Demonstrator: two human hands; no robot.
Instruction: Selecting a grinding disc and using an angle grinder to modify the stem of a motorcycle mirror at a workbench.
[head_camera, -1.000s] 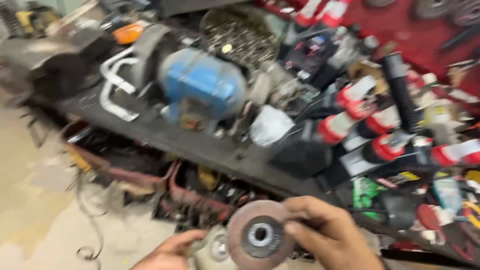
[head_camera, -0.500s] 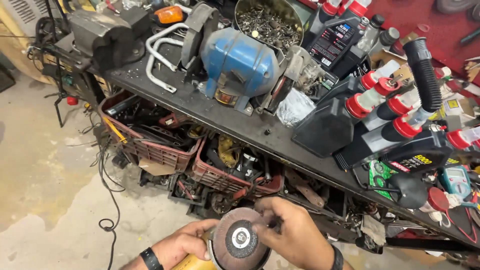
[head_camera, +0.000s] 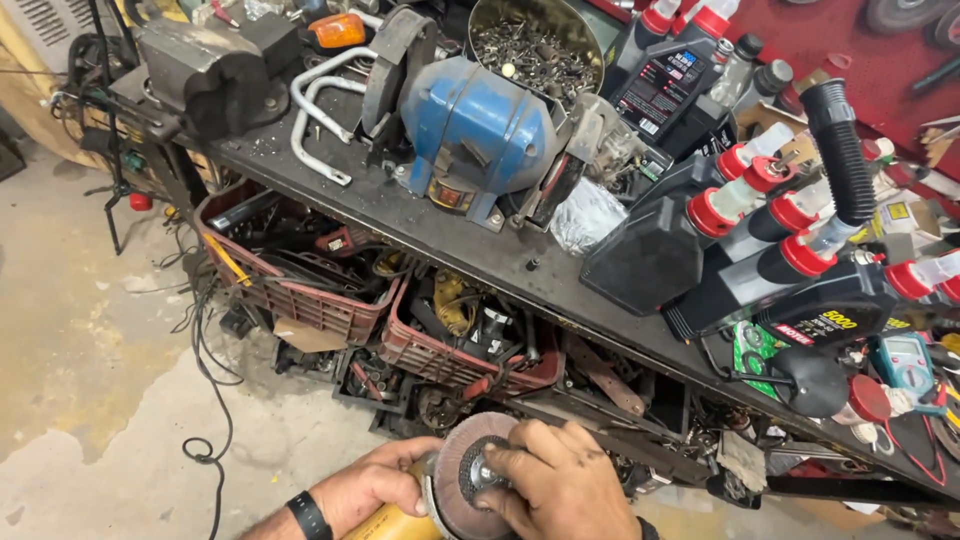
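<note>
At the bottom of the head view my left hand (head_camera: 375, 483) grips a yellow angle grinder (head_camera: 398, 523) by its body. A round reddish flap disc (head_camera: 462, 462) sits on the grinder's head, facing up. My right hand (head_camera: 562, 482) lies over the disc, fingers on its dark metal centre. A black band is on my left wrist. Both hands are below the front edge of the black workbench (head_camera: 455, 238).
A blue bench grinder (head_camera: 478, 130), a grey vise (head_camera: 205, 70), a tin of screws (head_camera: 535, 45) and several black bottles with red caps (head_camera: 770, 250) crowd the bench. Red crates of parts (head_camera: 330, 300) stand underneath. A black cable (head_camera: 205, 400) lies on the concrete floor.
The view has steadied and shifted right along the bench. My hands with the grinder and disc have moved slightly right and lower; my right fingers now press on the disc's centre.
</note>
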